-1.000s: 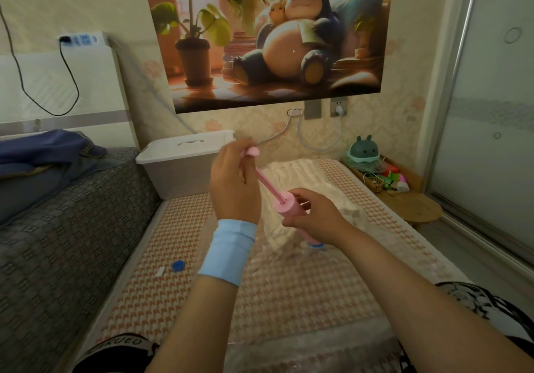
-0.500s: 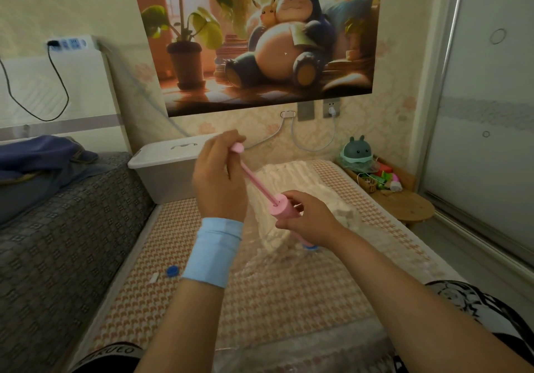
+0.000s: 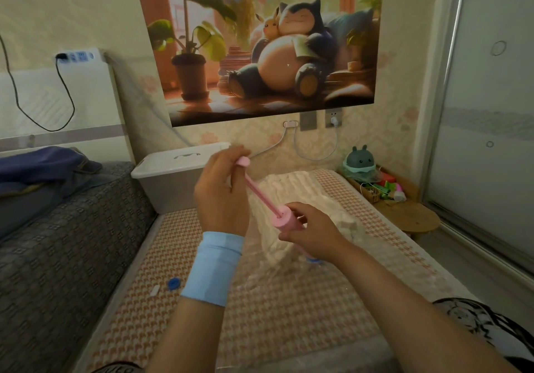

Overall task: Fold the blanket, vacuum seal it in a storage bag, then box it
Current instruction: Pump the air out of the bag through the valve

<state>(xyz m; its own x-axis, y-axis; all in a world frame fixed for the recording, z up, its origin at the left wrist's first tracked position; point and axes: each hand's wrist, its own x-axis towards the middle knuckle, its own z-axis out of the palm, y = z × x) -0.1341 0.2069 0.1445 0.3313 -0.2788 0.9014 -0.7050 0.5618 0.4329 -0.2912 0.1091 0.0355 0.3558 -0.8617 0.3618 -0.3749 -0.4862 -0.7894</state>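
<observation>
- A light-blue wristband point(image 3: 213, 268) is worn on the left forearm, above the patterned bed mat point(image 3: 318, 315).
- A clear storage bag point(image 3: 274, 283) is spread flat on the mat, under both forearms.
- A small blue cap point(image 3: 173, 283) and a white clip point(image 3: 155, 289) are seen on the mat just left of the wristband, apart from the bag.
- The barrel of a pink hand pump point(image 3: 286, 221) is gripped by the right hand point(image 3: 310, 231), fingers curled round it. A blue end shows below that hand, against the bag.
- The pump's handle point(image 3: 242, 161) is pinched in the curled fingers of the left hand point(image 3: 222, 196), which is held higher and further left, with the thin rod exposed between the two hands.
- The cream blanket point(image 3: 289, 187) lies folded inside the bag, beyond and below the hands.
- A white lidded storage box point(image 3: 176, 176) stands at the far end of the mat, left of the blanket.
- Compared with a second ago, both grips are unchanged and the rod appears drawn out slightly further.
</observation>
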